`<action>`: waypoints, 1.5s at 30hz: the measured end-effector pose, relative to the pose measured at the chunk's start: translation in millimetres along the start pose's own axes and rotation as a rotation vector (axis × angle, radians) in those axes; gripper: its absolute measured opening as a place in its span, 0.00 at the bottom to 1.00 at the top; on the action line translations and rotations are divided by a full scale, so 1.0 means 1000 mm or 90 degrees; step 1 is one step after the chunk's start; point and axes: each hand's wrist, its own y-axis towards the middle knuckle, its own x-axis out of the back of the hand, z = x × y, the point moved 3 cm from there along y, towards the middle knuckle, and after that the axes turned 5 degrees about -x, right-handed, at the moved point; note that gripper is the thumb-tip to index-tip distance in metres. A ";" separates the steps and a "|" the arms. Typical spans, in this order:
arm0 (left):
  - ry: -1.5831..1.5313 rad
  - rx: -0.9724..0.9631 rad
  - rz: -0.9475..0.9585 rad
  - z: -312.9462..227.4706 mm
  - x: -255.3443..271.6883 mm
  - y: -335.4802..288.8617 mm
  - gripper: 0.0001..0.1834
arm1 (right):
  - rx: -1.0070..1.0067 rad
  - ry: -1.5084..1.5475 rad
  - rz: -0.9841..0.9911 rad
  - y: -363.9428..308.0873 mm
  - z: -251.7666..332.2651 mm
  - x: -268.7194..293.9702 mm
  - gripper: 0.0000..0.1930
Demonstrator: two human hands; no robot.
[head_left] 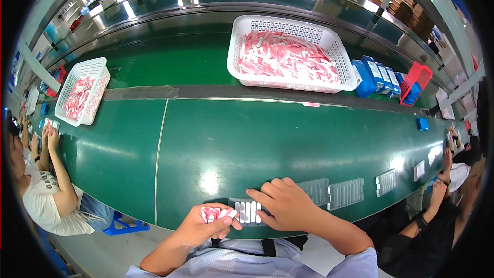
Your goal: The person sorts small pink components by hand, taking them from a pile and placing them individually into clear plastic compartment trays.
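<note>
My left hand [194, 230], near the front edge of the green table, is closed round a bunch of small pink-and-white plastic sticks [217, 213]. One stick's white end pokes out past the thumb toward a transparent ribbed tray [234, 204]. Several white sticks [250, 211] lie side by side in that tray's slots. Over the tray's right part is my right hand [289, 207], its index finger stretched left and its thumb apart near the sticks. No object shows in it, and its palm side is hidden.
Right of my hand lie more transparent trays [346, 194]. Across the table stand a large white basket of pink-and-white sticks [234, 62], blue boxes [365, 80] and a red basket [423, 76]. A smaller filled basket [100, 92] stands left. Co-workers sit at both sides.
</note>
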 end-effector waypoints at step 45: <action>-0.157 0.090 0.023 0.004 -0.006 0.005 0.19 | -0.126 0.101 -0.039 -0.010 -0.014 0.007 0.20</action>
